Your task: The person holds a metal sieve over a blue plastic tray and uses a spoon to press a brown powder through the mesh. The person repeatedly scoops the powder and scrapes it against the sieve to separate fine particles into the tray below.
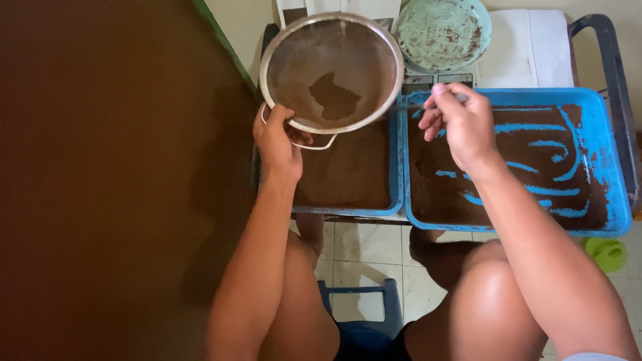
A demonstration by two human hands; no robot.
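Nearest, a blue stool (pixel 361 307) shows only partly between the knees. The left hand (pixel 277 144) grips the wire handle of a round metal sieve (pixel 331 70) over the left blue tray (pixel 348 180), largely hidden beneath it. The right hand (pixel 461 120) pinches a thin utensil (pixel 418 105), its end indistinct, above the right blue tray (pixel 618 200). Beyond, a green plate (pixel 443 33) is cut off.

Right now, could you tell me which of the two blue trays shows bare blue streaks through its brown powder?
The right blue tray, under the right hand, has curved blue streaks scraped through its powder. The left blue tray, beneath the sieve, is covered evenly.
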